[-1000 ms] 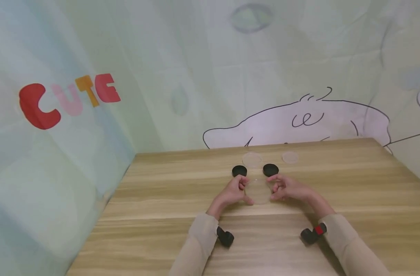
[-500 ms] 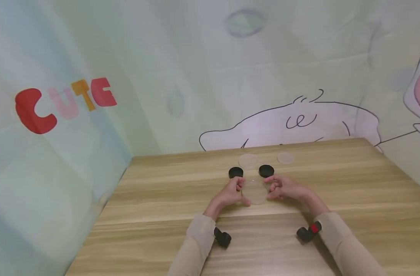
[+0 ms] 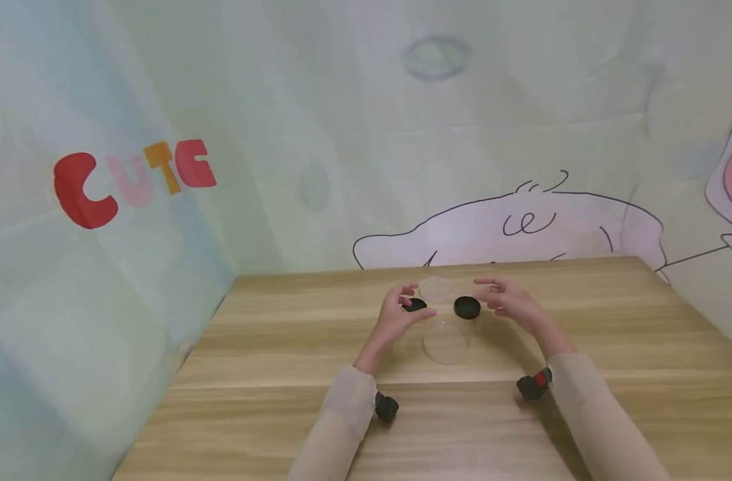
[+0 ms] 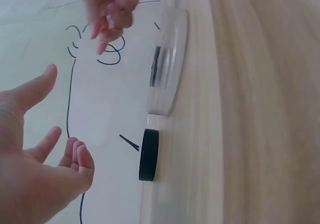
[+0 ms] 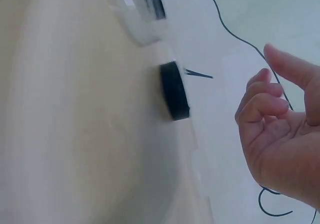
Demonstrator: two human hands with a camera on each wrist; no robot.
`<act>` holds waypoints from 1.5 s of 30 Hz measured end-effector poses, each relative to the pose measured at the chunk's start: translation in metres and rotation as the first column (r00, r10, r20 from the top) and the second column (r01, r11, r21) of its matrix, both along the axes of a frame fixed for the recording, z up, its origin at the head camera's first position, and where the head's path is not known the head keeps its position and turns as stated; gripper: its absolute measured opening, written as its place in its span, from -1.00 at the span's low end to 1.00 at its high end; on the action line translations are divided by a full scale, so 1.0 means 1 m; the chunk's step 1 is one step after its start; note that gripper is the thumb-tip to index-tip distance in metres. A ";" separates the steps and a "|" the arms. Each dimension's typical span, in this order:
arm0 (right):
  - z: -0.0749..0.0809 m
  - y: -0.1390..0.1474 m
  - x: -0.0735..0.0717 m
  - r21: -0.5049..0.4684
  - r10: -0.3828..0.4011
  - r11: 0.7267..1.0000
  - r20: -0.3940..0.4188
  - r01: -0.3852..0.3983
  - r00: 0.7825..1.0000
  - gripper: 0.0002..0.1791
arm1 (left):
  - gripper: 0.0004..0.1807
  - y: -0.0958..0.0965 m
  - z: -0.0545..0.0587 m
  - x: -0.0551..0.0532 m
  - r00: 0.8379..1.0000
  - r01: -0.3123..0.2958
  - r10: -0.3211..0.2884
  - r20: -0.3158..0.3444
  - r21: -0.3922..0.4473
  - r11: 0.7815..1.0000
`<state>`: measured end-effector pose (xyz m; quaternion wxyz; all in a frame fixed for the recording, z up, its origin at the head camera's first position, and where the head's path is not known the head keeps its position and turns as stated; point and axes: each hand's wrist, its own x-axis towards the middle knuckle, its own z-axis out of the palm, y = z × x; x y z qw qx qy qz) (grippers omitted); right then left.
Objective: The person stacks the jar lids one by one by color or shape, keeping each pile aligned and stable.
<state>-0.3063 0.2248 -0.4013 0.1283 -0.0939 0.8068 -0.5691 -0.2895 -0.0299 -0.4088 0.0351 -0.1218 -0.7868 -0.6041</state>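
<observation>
A clear round dish (image 3: 446, 343) lies on the wooden table, with neither hand on it. Behind it stand two black round lid-like discs, a left black disc (image 3: 415, 305) and a right black disc (image 3: 467, 307). My left hand (image 3: 396, 314) is raised with thumb and fingers spread, overlapping the left disc in the head view. The left wrist view shows nothing between its fingers. To the right, my right hand (image 3: 513, 304) hovers beyond the right disc, fingers loosely bent and holding nothing; the right wrist view shows it apart from that black disc (image 5: 174, 91).
Farther back lies another clear round piece (image 3: 436, 289). My right hand covers the spot of a second far clear disc. A printed curtain (image 3: 317, 133) hangs behind the table's back edge. Each wrist carries a black camera (image 3: 386, 407).
Both hands have let go of the clear dish's sides and moved up and away toward the back of the table. The dish stays where it was; the head view has shifted slightly.
</observation>
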 end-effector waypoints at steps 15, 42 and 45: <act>-0.015 -0.026 -0.046 0.153 0.015 0.988 -0.228 0.020 0.974 -0.31 | -0.49 0.006 -0.012 -0.065 1.000 -0.024 0.023 -0.017 -0.089 0.996; -0.029 -0.041 -0.065 0.294 0.005 0.955 -0.180 0.049 0.984 -0.34 | -0.59 0.008 -0.026 -0.089 0.987 -0.080 0.100 0.126 -0.161 0.984; -0.030 -0.042 -0.068 0.323 -0.013 0.944 -0.177 0.071 0.984 -0.33 | -0.61 0.010 -0.027 -0.091 0.985 -0.083 0.105 0.133 -0.158 0.984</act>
